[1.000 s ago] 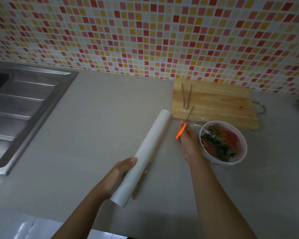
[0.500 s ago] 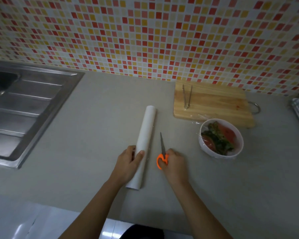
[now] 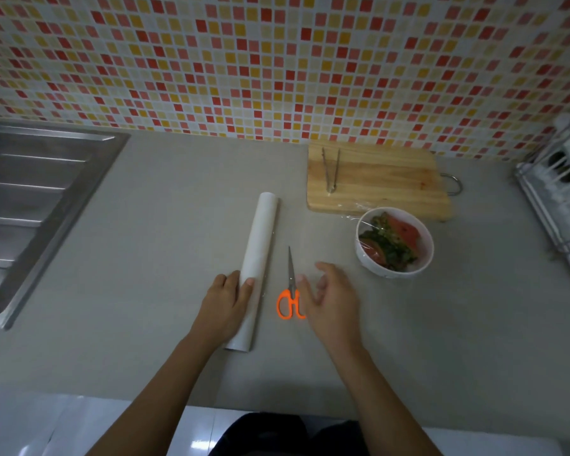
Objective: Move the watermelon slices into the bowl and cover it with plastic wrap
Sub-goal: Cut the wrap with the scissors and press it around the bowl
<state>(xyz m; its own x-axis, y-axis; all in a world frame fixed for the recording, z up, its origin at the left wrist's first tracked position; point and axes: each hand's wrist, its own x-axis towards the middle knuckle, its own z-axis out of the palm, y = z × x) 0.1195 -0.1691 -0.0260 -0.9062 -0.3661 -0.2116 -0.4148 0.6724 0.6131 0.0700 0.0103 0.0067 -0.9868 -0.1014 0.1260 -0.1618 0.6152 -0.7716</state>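
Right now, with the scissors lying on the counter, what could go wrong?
The clear film on the white bowl of watermelon slices looks loose at its far-left rim, so it may not seal. The white roll of plastic wrap may roll once the left hand releases it. The right hand could graze the orange-handled scissors.

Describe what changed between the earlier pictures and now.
The right hand carried the orange-handled scissors from beside the white bowl toward the person, laid them down and let go. The left hand pulled the white plastic-wrap roll nearer, still holding it. Bowl and wooden cutting board stayed.
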